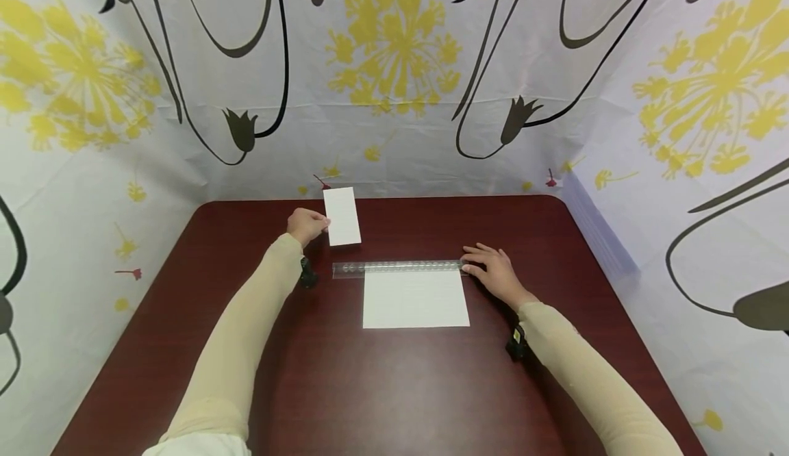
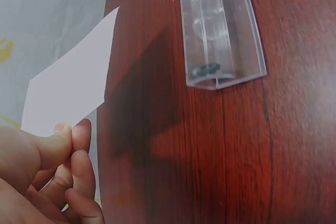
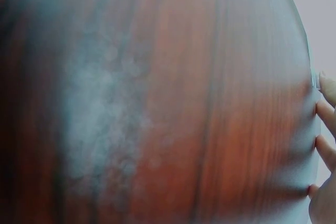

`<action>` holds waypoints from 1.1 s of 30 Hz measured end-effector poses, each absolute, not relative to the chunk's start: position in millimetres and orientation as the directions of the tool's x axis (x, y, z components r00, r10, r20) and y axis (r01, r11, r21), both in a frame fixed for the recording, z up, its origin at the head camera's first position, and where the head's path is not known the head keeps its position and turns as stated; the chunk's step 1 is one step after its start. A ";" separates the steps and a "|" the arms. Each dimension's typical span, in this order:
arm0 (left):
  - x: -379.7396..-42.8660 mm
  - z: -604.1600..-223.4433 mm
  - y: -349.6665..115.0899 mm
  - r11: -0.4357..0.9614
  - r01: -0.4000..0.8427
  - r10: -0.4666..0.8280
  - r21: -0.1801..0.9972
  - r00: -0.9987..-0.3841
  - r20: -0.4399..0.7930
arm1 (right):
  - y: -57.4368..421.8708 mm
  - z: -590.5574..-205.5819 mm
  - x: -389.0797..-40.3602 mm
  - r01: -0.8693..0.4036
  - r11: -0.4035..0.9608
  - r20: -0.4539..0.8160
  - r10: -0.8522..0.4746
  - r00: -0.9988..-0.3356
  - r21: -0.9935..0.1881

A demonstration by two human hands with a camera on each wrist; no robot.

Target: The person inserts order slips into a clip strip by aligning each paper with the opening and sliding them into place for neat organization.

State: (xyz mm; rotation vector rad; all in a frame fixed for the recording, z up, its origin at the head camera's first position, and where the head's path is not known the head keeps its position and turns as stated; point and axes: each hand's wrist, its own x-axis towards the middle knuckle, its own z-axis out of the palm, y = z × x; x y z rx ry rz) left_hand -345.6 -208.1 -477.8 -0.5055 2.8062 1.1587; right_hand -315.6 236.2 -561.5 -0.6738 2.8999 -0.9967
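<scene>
My left hand [image 1: 307,224] pinches a small white card [image 1: 342,216] between thumb and fingers near its edge. The card is held tilted above the far edge of the table, and its shadow falls on the wood in the left wrist view. A clear plastic ruler-like strip [image 1: 397,266] lies along the top edge of a white sheet of paper [image 1: 416,300]. Up close, the strip [image 2: 220,30] has raised walls and a small dark piece at its end. My right hand [image 1: 496,274] rests with spread fingers on the table, thumb at the strip's right end.
The dark red wooden table [image 1: 419,387] has rounded far corners. Behind and beside it hangs a white cloth [image 1: 394,148] printed with yellow flowers and dark stems. Dark wrist cameras [image 1: 516,344] sit under both wrists.
</scene>
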 end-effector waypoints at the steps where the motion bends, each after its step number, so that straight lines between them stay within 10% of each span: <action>1: -344.4 -477.3 -209.8 0.657 -0.327 -0.276 0.679 -0.943 -0.187 | 236.3 -561.4 -315.4 -0.398 0.705 0.138 -0.397 -0.907 -0.587; 33: -315.6 -485.9 -263.1 0.586 -0.342 -0.266 0.735 -0.938 -0.224 | 236.3 -560.0 -314.2 -0.400 0.710 0.138 -0.398 -0.907 -0.580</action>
